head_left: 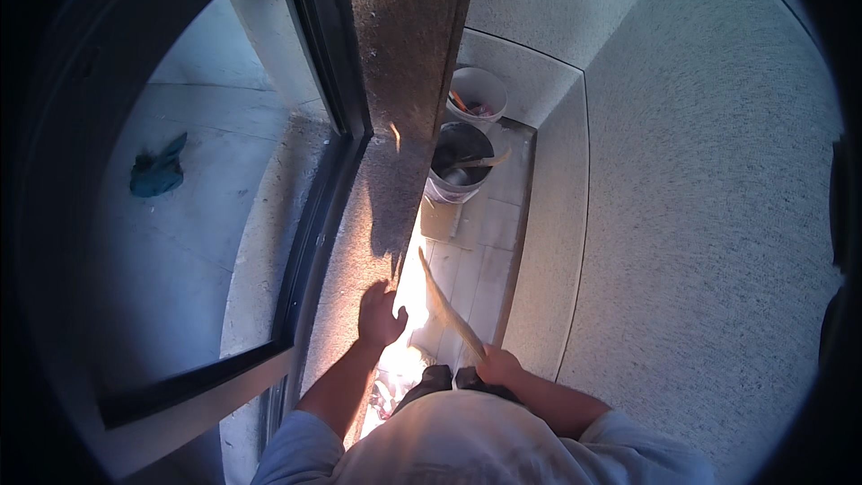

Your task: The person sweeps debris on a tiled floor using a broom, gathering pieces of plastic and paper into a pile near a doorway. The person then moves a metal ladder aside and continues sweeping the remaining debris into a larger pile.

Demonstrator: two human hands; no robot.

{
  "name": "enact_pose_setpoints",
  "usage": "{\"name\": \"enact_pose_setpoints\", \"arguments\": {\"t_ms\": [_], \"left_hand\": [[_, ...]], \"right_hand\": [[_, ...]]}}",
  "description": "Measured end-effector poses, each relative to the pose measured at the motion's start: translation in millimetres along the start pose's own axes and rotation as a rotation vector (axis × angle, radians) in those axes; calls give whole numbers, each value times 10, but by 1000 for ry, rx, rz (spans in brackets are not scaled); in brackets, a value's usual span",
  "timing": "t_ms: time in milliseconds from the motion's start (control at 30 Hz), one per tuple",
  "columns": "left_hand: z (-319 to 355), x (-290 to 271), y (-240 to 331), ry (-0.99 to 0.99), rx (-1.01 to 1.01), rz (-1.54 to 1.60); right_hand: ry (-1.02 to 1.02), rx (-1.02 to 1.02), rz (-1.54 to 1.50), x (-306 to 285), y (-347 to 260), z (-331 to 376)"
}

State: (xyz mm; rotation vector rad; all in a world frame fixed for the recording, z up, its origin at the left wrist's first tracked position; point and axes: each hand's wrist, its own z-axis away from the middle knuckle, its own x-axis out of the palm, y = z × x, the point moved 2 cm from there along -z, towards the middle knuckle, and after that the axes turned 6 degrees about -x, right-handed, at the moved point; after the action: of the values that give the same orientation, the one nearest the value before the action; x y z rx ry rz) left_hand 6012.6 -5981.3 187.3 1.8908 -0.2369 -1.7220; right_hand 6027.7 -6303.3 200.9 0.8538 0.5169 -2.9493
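- Narrow tiled floor [476,251] hems us in between sill [359,242] and wall [682,216].
- Left hand [379,314] rests flat, released, on the sill.
- Right hand [499,366] grips a stick [444,305] — swung wide, it could tip the bucket [460,166].

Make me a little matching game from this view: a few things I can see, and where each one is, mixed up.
Things:
1. left hand
2. right hand
3. dark bucket
4. teal cloth

Places:
A. on the floor behind the window glass
B. flat on the stone ledge
C. on the tiled floor, nearer than the white bucket
D. gripping a long flat tool

Pairs: 1-B, 2-D, 3-C, 4-A
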Motion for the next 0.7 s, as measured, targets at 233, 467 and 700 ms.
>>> {"name": "enact_pose_setpoints", "arguments": {"t_ms": [233, 467, 700], "left_hand": [[1156, 651, 432, -774, -1284, 1407], [1789, 677, -121, -720, -1437, 1305], [2257, 827, -93, -724, -1345, 738]], "right_hand": [[-441, -814, 253, -110, -1256, -327], [-940, -1033, 367, -834, -1814, -309], [-533, -923, 679, -1980, -1422, -1385]]}}
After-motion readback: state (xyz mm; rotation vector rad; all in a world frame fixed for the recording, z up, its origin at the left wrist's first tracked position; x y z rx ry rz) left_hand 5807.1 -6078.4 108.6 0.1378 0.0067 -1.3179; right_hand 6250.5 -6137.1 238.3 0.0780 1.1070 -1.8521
